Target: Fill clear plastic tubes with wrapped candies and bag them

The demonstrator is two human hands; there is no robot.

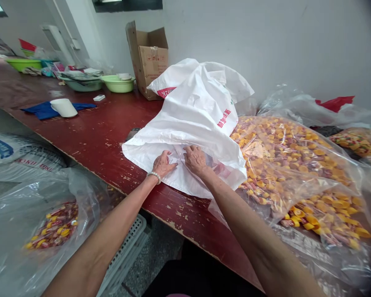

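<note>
A white woven sack [200, 111] with red print lies on the red table, its wide mouth facing me. Clear plastic [175, 157] shows inside the mouth, between my hands. My left hand [164, 164], with a beaded bracelet at the wrist, has its fingers curled at the near side of this plastic. Just to the right, my right hand [195, 159] reaches under the sack's upper edge, fingers bent onto the plastic. Some pinkish items [221, 169] show faintly through the plastic near my right wrist. The fingertips of both hands are partly hidden.
On the right lies a large clear bag of yellow and red pieces [284, 152]. Behind the sack stands an open cardboard box [153, 62]. A white mug [63, 107] rests on blue cloth, near green basins [117, 83]. Another clear bag [58, 227] stands below left, beside stacked white crates [126, 243].
</note>
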